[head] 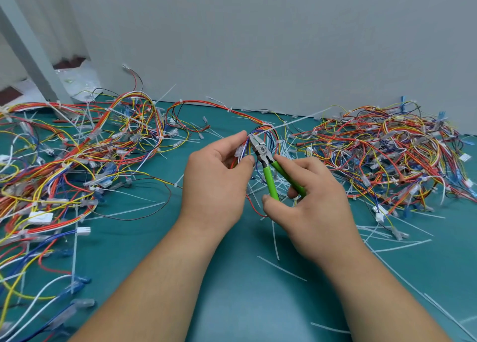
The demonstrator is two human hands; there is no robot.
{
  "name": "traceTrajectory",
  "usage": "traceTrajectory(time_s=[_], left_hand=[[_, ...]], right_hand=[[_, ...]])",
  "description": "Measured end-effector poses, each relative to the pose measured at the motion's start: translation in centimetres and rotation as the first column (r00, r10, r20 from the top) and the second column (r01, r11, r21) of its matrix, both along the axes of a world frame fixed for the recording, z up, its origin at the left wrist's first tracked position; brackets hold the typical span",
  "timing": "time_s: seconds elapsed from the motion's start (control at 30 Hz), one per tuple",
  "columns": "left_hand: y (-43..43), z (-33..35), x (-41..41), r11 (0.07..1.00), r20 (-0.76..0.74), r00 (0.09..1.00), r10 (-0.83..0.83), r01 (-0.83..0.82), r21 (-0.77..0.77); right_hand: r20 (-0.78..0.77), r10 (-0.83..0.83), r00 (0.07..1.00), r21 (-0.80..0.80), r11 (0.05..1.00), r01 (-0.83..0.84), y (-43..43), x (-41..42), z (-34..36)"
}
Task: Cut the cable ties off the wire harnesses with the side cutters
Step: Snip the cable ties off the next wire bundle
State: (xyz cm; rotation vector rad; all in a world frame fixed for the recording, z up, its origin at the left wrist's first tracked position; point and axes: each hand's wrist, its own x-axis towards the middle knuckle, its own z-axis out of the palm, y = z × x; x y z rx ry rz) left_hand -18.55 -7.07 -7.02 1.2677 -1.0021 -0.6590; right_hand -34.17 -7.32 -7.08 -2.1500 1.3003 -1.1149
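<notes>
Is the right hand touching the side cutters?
Touching. Head view: the right hand grips the side cutters by their green handles.

- We count one pair of side cutters (262, 151).
- Two hands flank them: left hand (216, 179), right hand (317, 205).
- We count three harness groups: left heap (77, 158), right heap (392, 153), and one held harness (265, 132) at the cutters' tip.
- Loose cable ties (282, 268) lie around the cutters, too many for us to count.

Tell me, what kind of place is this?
Probably a workshop bench: heaps of wires on a green mat, cut ties scattered about, and the right hand holding cutters.
</notes>
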Motion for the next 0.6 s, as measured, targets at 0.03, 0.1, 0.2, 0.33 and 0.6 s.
traceTrajectory(time_s=[0.03,0.1,0.2,0.33,0.6], left_hand=[[0.04,0.03,-0.01,1.000,-0.007,1.000,-0.003,0.003,0.000],[0.08,0.14,-0.05,1.000,-0.027,1.000,-0.009,0.009,-0.001],[0.01,0.25,-0.10,1.000,-0.084,0.996,-0.031,0.030,-0.008],[0.01,0.39,-0.12,0.999,-0.148,0.988,-0.050,0.049,-0.008],[0.10,0.58,-0.13,0.999,-0.176,0.984,-0.033,0.036,0.012]], right_hand=[[0.008,0.000,1.000,0.002,1.000,0.000,-0.01,0.02,-0.02],[0.025,0.003,1.000,0.003,1.000,-0.003,-0.06,0.08,-0.05],[0.049,0.012,0.999,0.004,1.000,-0.012,-0.15,0.15,-0.08],[0.056,0.012,0.998,0.032,0.999,-0.013,-0.23,0.15,-0.21],[0.286,0.016,0.958,0.193,0.978,-0.074,-0.45,0.02,0.14]])
